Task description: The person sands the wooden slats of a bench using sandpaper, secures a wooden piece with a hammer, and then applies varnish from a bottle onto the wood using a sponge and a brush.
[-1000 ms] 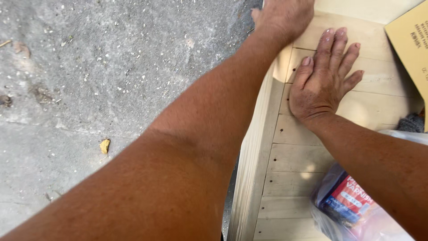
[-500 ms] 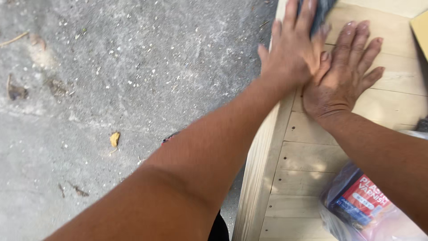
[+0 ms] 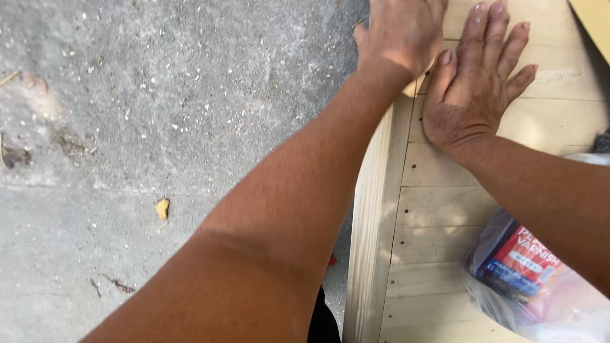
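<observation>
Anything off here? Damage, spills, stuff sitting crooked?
Nothing stands out. The right hand lies flat on the wooden slat surface, the left hand is over its side rail. The slats look intact and dry. A clear bag with a red-labelled pack rests on the slats, unspilled.

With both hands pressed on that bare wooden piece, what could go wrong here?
The left hand works along the raw edge of the slatted wooden panel; a splinter could catch the skin. The right hand lies flat right beside it, so the two may knock together. The clear bag holding a red packet lies by the right forearm and could get nudged.
</observation>
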